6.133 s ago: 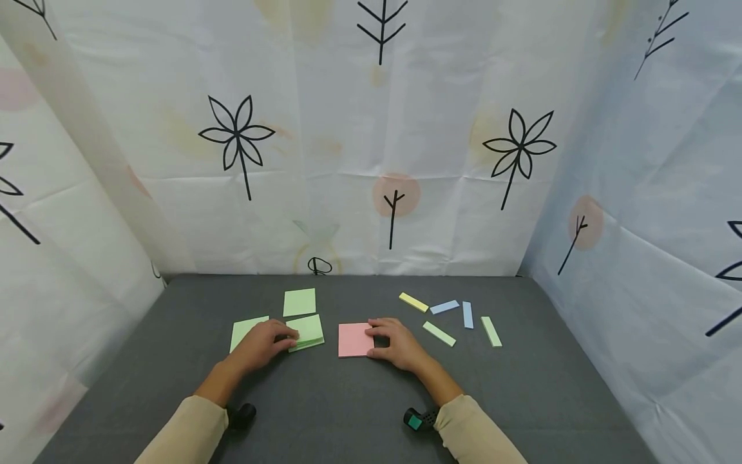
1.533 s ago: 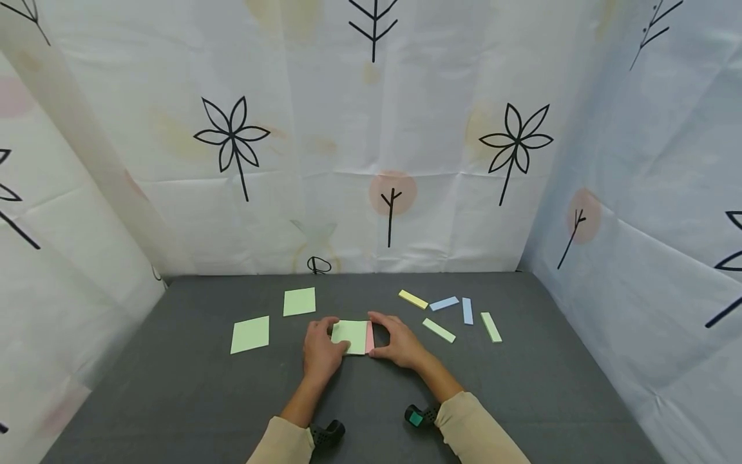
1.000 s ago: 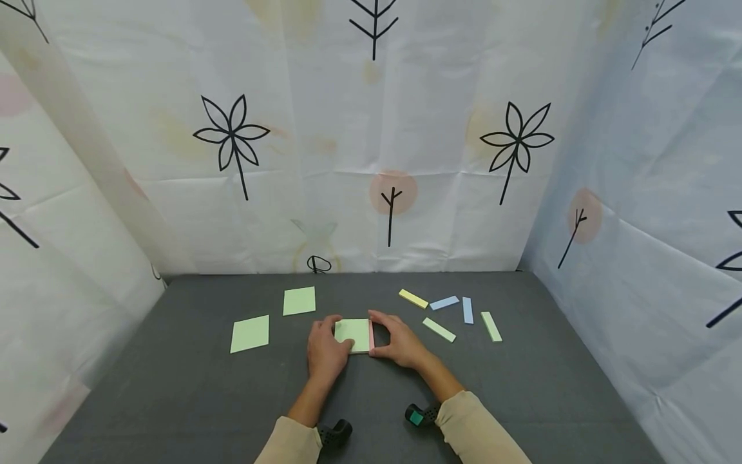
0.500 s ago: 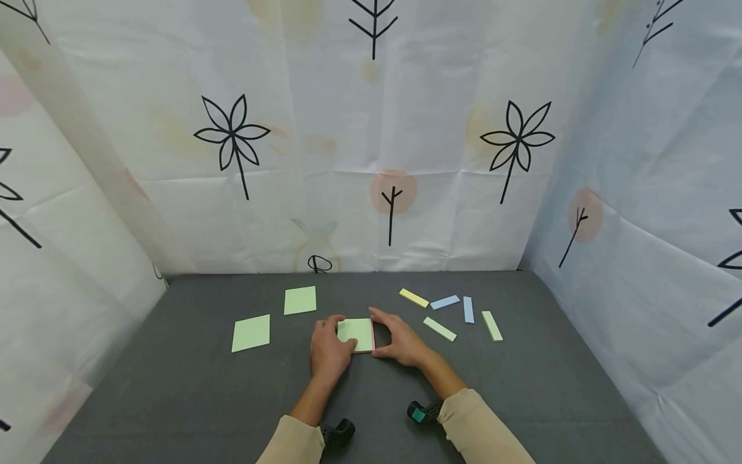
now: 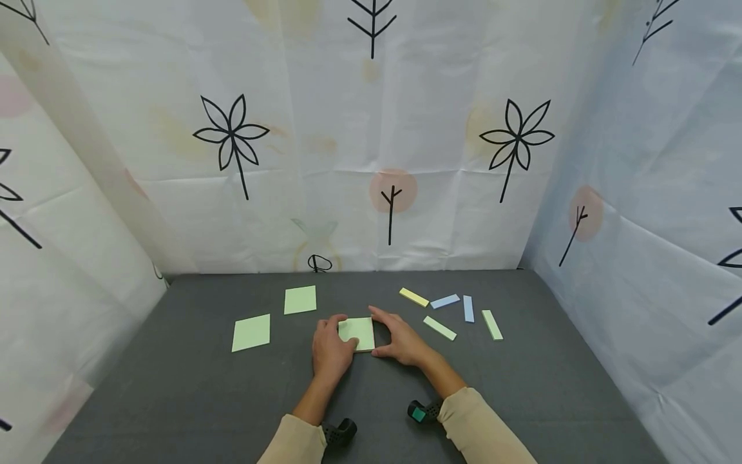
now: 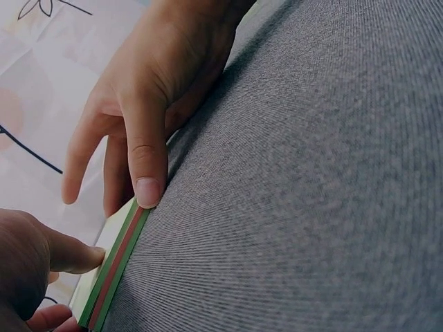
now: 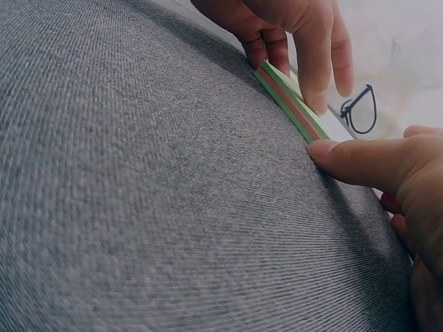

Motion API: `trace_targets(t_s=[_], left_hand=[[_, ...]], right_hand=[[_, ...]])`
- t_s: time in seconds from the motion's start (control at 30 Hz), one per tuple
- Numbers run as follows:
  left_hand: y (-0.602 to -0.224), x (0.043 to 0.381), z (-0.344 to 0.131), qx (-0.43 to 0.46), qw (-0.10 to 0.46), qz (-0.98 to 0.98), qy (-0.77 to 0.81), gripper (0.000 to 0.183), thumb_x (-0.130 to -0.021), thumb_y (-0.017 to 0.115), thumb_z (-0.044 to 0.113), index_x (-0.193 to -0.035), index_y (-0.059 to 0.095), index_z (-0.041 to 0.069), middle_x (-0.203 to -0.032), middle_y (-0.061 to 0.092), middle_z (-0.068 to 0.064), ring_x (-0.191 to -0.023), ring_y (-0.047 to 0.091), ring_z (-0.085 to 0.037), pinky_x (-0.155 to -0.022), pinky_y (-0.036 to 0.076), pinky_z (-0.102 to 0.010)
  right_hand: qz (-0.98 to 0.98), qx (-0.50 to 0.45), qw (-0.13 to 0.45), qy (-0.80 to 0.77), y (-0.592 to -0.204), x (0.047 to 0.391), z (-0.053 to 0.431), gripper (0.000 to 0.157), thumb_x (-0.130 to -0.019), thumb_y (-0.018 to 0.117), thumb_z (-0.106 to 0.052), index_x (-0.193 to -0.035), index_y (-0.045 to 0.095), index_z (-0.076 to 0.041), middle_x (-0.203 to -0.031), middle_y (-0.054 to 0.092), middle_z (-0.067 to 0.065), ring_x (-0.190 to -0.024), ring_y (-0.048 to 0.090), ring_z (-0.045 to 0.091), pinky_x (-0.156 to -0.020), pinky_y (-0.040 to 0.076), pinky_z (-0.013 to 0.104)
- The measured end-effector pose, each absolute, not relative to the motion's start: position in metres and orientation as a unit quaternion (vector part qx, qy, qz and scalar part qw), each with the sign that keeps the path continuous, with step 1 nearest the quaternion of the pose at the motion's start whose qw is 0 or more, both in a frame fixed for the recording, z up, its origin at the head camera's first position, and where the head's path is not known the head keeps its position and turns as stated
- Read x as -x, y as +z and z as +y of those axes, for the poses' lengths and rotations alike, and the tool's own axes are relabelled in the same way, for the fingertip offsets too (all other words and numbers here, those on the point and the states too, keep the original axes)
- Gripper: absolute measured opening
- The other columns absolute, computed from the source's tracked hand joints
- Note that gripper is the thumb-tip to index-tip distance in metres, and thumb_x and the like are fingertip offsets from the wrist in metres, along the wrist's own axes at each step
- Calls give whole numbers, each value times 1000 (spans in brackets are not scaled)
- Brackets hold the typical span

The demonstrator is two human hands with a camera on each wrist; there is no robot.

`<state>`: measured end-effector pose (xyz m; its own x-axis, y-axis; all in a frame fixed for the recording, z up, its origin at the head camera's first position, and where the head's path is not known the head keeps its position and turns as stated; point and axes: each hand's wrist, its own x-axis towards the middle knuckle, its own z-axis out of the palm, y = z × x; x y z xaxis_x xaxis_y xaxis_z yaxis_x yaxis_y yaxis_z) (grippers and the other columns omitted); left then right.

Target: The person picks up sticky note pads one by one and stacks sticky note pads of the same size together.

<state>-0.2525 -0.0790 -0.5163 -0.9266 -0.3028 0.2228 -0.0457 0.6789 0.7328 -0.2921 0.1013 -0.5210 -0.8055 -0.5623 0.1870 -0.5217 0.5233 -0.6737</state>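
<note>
Currently, your left hand holds the left side of the green-topped stack mid-worktop, thumb on top, the other fingers bent around a left edge that they partly hide. Your right hand grips the right side, thumb and fingers bent wide; not every fingertip's contact can be told. A red layer between green ones is hard to make out except from the wrists.

1 yellow strip, 2 blue strips, 2 green strips, so 5 total. 2 loose green squares. 1 square stack, 3 bands along its edge: 2 green, 1 pink. 2 hands, 2 black wrist cameras, 1 surface
</note>
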Motion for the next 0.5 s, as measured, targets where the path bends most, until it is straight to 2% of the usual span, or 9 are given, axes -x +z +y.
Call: trace_targets(t_s=[0.13,0.37,0.5], left_hand=[[-517,253,-79,-98,161,-902,-388,50,-71,85,12,-117,67,10,-107,56,-15,-95,56,-34,-82,46,-50],[-517,253,-79,-97,162,-904,-383,51,-70,86,13,-117,66,9,-107,57,-15,-96,57,-34,-83,46,-50],[-517,253,-79,-97,159,-905,-383,50,-71,86,13,-117,67,9,-107,57,-15,-96,57,-34,-84,46,-50]], right_hand=[[877,313,27,-363,-521,292,101,87,-79,83,-18,-151,35,-12,-143,48,12,-132,40,33,-102,37,52],[868,367,-4,-334,-524,292,100,70,-86,76,-31,-143,47,-3,-149,40,15,-135,36,36,-104,34,54],[866,375,-15,-331,-524,290,100,60,-90,71,-29,-139,51,-1,-148,42,16,-136,36,36,-105,33,54]])
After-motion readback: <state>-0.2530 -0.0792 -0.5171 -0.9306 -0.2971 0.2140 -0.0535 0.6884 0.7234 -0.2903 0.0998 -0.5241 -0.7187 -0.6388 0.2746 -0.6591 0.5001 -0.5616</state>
